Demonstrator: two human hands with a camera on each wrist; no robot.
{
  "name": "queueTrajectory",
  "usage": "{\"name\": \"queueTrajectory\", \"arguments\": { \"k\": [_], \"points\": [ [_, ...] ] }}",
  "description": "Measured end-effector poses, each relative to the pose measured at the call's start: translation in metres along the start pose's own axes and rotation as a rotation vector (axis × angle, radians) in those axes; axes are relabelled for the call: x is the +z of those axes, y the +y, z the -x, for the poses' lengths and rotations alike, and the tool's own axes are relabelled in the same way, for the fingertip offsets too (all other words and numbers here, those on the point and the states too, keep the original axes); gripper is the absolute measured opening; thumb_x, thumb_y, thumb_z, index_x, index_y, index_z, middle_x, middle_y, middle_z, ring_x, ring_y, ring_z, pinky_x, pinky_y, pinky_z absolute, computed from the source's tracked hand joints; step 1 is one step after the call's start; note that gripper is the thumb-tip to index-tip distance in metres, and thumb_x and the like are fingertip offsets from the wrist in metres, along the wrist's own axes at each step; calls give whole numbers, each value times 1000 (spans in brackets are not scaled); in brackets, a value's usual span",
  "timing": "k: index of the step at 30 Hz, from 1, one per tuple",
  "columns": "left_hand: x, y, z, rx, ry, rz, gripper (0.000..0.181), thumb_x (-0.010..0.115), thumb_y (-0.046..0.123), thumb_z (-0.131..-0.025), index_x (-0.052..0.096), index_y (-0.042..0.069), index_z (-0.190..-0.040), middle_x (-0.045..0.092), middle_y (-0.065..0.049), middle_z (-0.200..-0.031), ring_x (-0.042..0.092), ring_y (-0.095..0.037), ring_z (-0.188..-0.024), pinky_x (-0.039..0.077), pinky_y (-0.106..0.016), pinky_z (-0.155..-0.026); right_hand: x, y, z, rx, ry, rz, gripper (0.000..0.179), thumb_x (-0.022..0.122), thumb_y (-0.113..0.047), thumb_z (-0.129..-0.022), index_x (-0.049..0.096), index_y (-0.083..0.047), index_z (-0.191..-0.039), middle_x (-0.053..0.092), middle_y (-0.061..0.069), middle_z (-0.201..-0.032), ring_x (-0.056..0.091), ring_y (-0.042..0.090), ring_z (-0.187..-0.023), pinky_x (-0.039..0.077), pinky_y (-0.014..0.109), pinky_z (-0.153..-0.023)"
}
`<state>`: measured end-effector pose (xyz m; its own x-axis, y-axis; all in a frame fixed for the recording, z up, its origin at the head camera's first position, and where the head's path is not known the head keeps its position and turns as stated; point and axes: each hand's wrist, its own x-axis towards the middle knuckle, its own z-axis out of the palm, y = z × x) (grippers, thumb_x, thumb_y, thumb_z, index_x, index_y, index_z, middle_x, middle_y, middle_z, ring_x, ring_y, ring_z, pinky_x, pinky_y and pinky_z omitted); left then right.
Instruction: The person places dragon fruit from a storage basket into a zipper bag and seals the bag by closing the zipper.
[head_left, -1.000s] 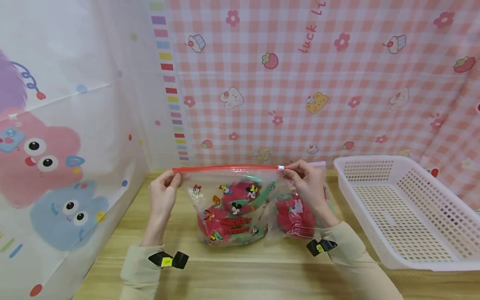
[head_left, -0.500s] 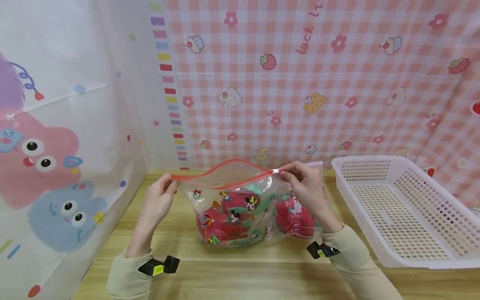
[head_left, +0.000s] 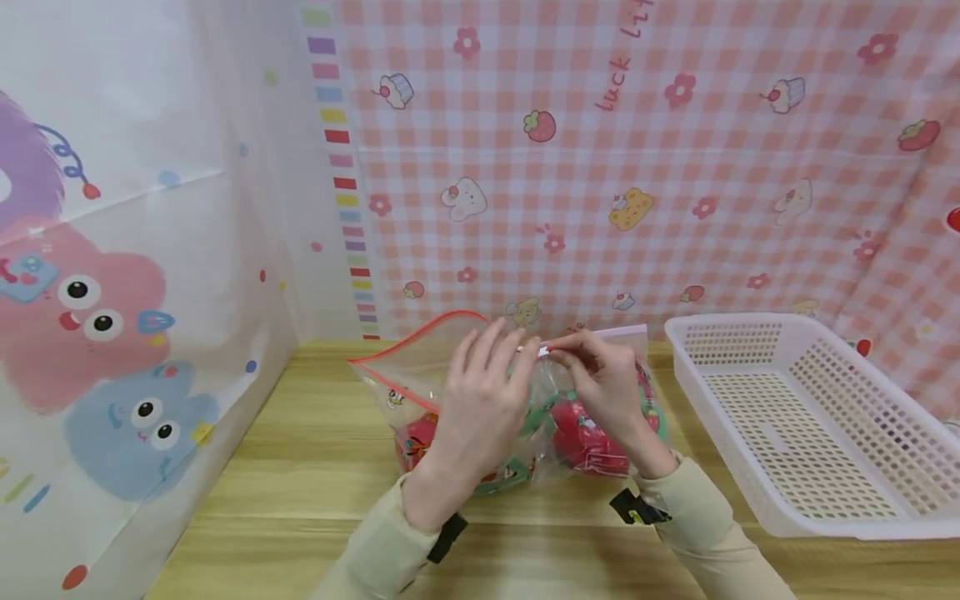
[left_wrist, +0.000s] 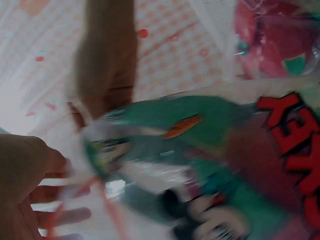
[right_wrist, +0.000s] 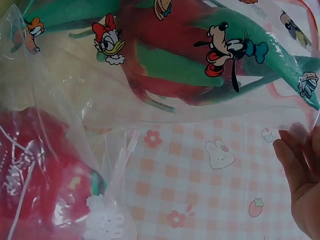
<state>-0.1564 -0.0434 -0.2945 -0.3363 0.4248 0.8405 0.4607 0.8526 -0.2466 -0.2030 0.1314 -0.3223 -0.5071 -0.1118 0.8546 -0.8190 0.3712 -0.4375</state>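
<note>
A clear slider zip bag point(head_left: 378, 383) with a red zip stands on the table, printed with cartoon characters and filled with red and green things. Its mouth gapes at the left. My right hand point(head_left: 611, 387) pinches its right top corner at the white slider point(head_left: 543, 351). In front of the bag, my left hand point(head_left: 480, 408) has its fingers extended up toward the slider, covering much of the print. The left wrist view has those spread fingers point(left_wrist: 65, 215) beside the red zip. Behind the right hand stands a second clear bag point(head_left: 588, 437) with similar contents.
A white perforated plastic basket point(head_left: 795, 517) stands at the right of the wooden table point(head_left: 247, 517). A pink checked cloth point(head_left: 570, 167) hangs behind the table, and a white cartoon-printed sheet point(head_left: 247, 225) hangs along the left.
My left hand has let go of the bag's left top corner and moved right to the slider. The bag's mouth has parted. My right hand has stayed at the right corner.
</note>
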Motion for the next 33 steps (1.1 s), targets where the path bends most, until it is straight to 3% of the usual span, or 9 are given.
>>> {"name": "queueTrajectory", "arguments": {
  "k": [1,3,7,13,17,25,33],
  "points": [
    [7,5,-2,39,-30,-30,28,70,14,-83,65,11,-110,69,-5,-110,60,-25,-113,49,-45,-96,0,0,0,-16,3,11,10,66,11,-80,69,4,-85,72,16,-77,63,10,-58,46,11,-53],
    [18,10,-3,57,-62,-77,24,70,22,-86,66,14,-108,70,-1,-106,61,-22,-111,48,-45,-96,1,0,1,-33,3,14,10,66,12,-79,70,5,-86,73,17,-80,66,12,-62,48,10,-56],
    [28,10,-4,70,-57,-114,13,66,26,-88,67,15,-96,72,3,-92,63,-18,-102,47,-45,-97,1,0,3,-41,0,-21,12,66,13,-79,70,5,-87,73,18,-82,67,5,-70,49,10,-59],
    [29,9,-9,77,-89,-114,9,67,20,-88,65,16,-96,74,4,-88,64,-17,-98,46,-45,-96,-1,1,3,-39,18,20,11,66,10,-80,71,2,-86,73,16,-82,66,8,-65,49,8,-62],
    [27,8,-14,62,-142,-122,14,69,21,-86,64,20,-100,74,9,-88,63,-15,-101,45,-46,-96,-1,3,1,-19,32,75,9,66,7,-82,71,0,-85,74,13,-80,62,6,-58,45,9,-55],
    [23,0,-22,42,-310,-135,29,74,22,-81,61,23,-107,74,14,-94,62,-14,-109,44,-49,-97,1,3,-2,70,50,100,5,67,0,-84,70,-3,-82,73,13,-77,32,-3,-41,30,14,-41],
    [19,-4,-27,20,-458,-109,26,67,23,-87,58,22,-111,74,12,-97,61,-14,-113,42,-53,-98,3,4,-2,162,85,139,6,68,-6,-84,70,-4,-79,73,11,-75,48,1,-47,33,14,-44]
  ]
}}
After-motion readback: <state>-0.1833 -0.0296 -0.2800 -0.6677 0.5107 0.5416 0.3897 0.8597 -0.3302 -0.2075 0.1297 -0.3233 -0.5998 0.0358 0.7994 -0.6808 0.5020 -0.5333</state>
